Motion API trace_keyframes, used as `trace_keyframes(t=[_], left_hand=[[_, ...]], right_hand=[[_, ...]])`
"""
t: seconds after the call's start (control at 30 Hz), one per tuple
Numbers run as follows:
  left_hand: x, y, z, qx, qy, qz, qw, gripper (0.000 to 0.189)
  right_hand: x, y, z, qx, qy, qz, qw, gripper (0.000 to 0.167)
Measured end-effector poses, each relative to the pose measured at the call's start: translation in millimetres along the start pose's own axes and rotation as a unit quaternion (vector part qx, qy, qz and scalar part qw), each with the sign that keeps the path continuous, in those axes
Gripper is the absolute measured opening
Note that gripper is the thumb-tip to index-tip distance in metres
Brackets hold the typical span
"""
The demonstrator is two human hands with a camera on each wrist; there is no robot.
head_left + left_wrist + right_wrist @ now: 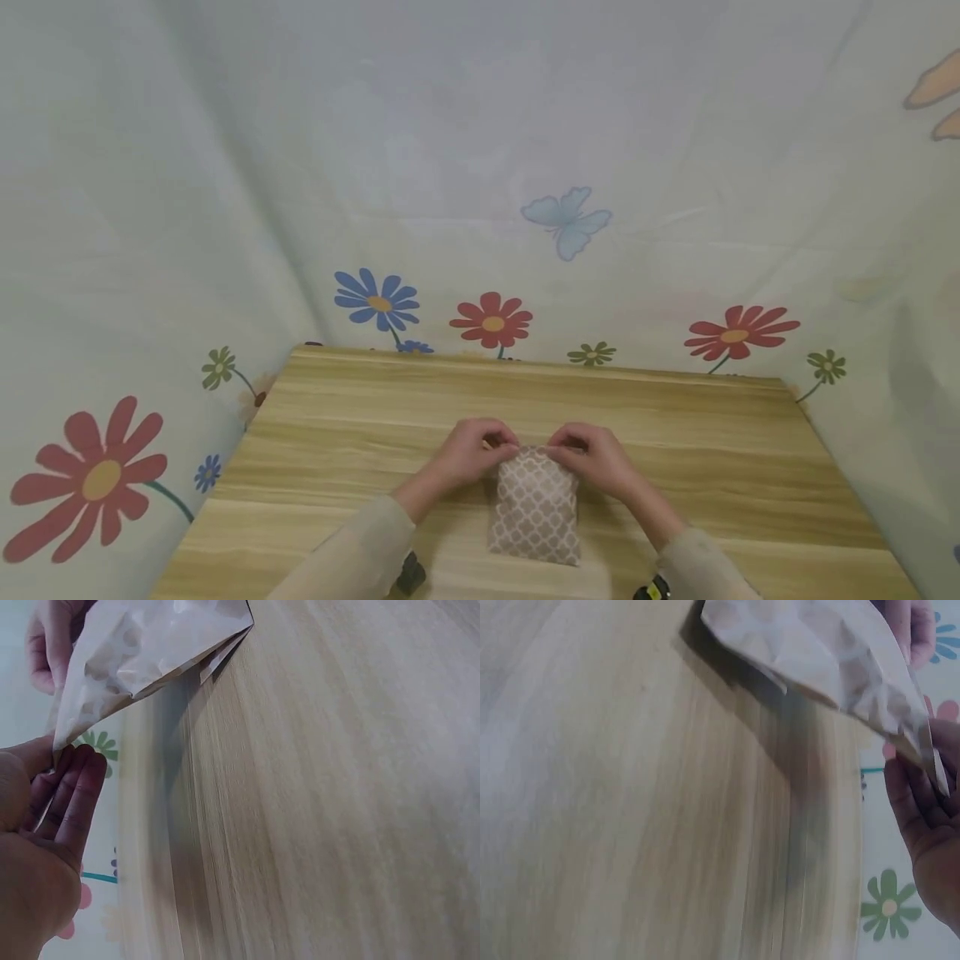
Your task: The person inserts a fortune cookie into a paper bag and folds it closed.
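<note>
A small paper bag (536, 508) with a beige and white lattice pattern is at the middle of the table's near half. My left hand (476, 451) pinches its far left corner between thumb and fingers. At the far right corner, my right hand (592, 457) pinches the paper the same way. In the left wrist view the crumpled paper bag (142, 652) tapers to the corner held by the left hand (52, 817). The right wrist view shows the bag (825, 652) slanting above the wood, its corner in the right hand (930, 802).
The wood-grain table (360, 392) reaches back to a pale cloth backdrop (420, 150) printed with flowers and a butterfly. More of that cloth hangs along both sides. Dark wrist devices (410, 573) sit below both forearms.
</note>
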State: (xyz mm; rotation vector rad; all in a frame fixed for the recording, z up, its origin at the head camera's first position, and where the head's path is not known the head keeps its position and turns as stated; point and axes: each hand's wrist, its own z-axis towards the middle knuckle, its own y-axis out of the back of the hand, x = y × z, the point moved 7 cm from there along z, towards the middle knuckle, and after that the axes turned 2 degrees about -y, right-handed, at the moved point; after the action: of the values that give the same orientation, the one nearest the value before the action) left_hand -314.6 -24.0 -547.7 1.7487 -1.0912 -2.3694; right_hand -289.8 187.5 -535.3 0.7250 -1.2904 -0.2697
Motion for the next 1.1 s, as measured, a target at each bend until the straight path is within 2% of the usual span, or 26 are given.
trace_keyframes(t=[0.17, 0.3, 0.4, 0.67, 0.8, 0.93, 1.1], left_hand=[[0.8, 2.7, 0.1, -0.003, -0.014, 0.007, 0.9999, 0.005], [-2.4, 6.4, -0.3, -0.013, -0.030, 0.019, 0.9993, 0.008], [-3.5, 7.4, -0.7, -0.017, -0.038, 0.026, 0.9988, 0.008], [7.1, 7.9, -3.8, -0.002, -0.023, 0.011, 0.9997, 0.005], [12.0, 10.3, -5.7, 0.000, -0.015, 0.009, 0.9998, 0.006], [12.0, 10.1, -7.2, -0.001, -0.023, 0.030, 0.9993, 0.006], [8.8, 9.8, -7.7, -0.018, -0.043, 0.101, 0.9937, 0.004]], right_hand=[[-7.4, 8.1, -8.1, -0.025, -0.006, 0.015, 0.9996, 0.004], [-9.1, 8.6, -10.9, -0.028, 0.000, 0.023, 0.9994, 0.009], [-13.7, 8.3, -12.7, -0.032, -0.016, 0.028, 0.9990, 0.009], [-12.2, 7.8, -14.6, -0.042, -0.004, 0.033, 0.9986, 0.005], [-14.8, 7.2, -14.2, -0.040, -0.019, 0.045, 0.9980, 0.006], [-20.9, 5.6, -14.4, -0.032, -0.046, 0.058, 0.9967, 0.011], [-27.0, 5.3, -13.3, -0.038, -0.061, 0.055, 0.9959, 0.010]])
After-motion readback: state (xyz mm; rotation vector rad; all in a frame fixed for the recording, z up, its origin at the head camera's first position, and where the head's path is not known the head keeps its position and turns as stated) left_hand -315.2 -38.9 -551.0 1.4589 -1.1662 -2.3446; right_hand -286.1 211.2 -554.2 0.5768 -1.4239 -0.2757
